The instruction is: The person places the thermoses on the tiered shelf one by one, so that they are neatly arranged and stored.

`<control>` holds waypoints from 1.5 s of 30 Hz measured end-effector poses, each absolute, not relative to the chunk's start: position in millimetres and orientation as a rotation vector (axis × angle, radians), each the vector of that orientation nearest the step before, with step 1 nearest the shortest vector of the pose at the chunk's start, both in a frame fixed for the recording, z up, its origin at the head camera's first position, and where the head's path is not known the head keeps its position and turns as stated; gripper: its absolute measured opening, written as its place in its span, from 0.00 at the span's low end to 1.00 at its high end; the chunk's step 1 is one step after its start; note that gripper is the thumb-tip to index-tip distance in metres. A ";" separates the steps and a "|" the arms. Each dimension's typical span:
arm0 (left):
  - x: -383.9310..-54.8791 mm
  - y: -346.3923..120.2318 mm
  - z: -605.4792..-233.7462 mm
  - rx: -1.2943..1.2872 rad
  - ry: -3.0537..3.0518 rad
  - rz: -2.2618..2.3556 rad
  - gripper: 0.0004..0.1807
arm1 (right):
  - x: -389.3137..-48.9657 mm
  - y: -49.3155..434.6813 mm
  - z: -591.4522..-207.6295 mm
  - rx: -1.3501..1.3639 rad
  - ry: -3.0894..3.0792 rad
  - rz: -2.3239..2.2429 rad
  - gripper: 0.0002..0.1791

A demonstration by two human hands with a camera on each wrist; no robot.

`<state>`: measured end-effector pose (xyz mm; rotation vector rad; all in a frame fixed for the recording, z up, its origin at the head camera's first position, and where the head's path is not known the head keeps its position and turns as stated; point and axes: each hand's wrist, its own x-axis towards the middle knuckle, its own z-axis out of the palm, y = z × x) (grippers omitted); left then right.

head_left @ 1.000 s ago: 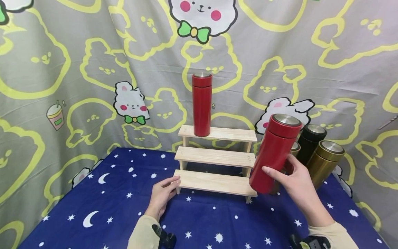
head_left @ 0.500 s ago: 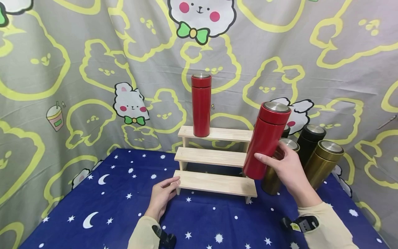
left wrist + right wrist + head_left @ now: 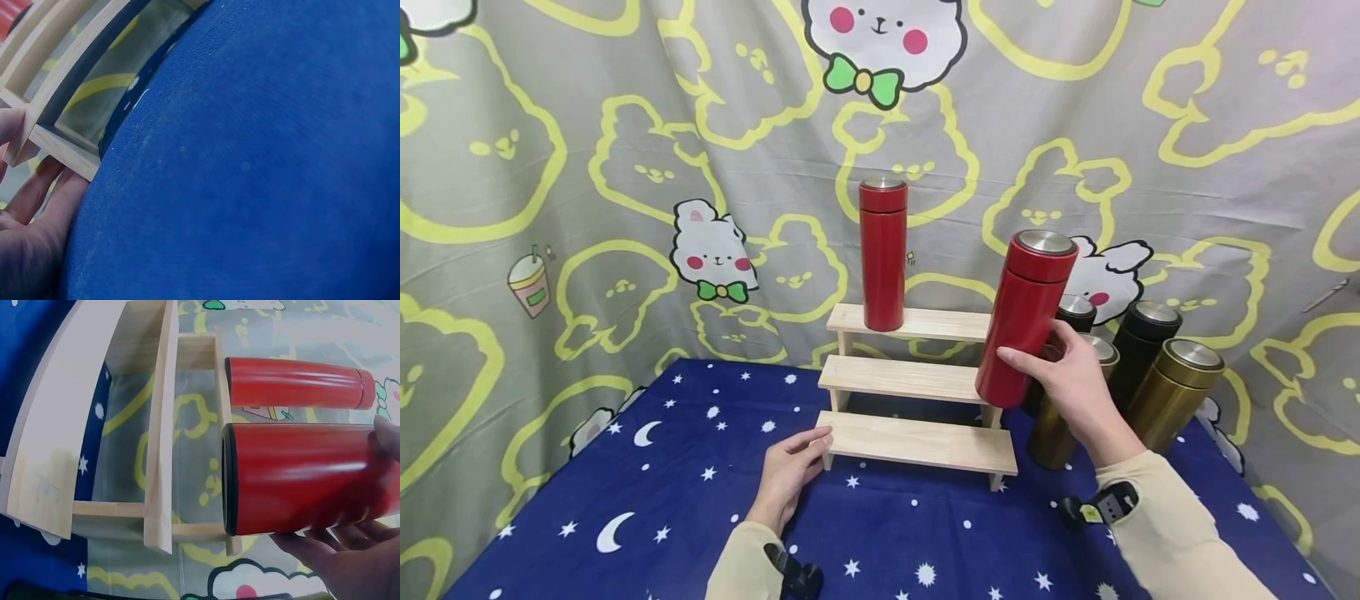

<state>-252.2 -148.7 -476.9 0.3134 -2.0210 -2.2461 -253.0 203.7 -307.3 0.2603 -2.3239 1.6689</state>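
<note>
My right hand point(image 3: 1071, 383) grips a red thermos point(image 3: 1030, 312) round its side, in the air over the right end of the wooden step rack point(image 3: 917, 437). The thermos leans a little, its steel-topped lid up and to the right. In the right wrist view its dark-rimmed base point(image 3: 230, 478) points toward the rack's top step. A second red thermos point(image 3: 883, 254) stands upright on the top step, left of its middle. My left hand point(image 3: 786, 471) holds the left end of the lowest step; in the left wrist view fingers point(image 3: 62, 197) lie against the leg.
Behind my right hand stand two black thermoses point(image 3: 1142, 342) and two gold ones point(image 3: 1183, 392), partly hidden by hand and held thermos. A dark blue cloth point(image 3: 655, 492) with stars and moons covers the table. A patterned grey curtain point(image 3: 587, 208) hangs right behind.
My right hand has carried the red thermos left and upward, toward the rack's top step, and it stands more upright. The left hand stays at the rack's end.
</note>
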 end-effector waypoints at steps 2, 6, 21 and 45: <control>-252.4 -147.6 -477.1 0.317 -2.020 -2.246 0.18 | -254.9 202.8 -305.9 0.261 -2.320 1.700 0.40; -252.4 -146.6 -477.3 0.316 -2.020 -2.248 0.19 | -259.0 200.5 -302.1 0.262 -2.305 1.745 0.41; -254.0 -149.3 -477.0 0.325 -2.012 -2.256 0.18 | -280.4 188.5 -286.1 0.249 -2.227 1.847 0.44; -253.6 -149.2 -476.5 0.336 -2.019 -2.253 0.18 | -325.5 179.6 -272.8 0.229 -2.162 1.874 0.41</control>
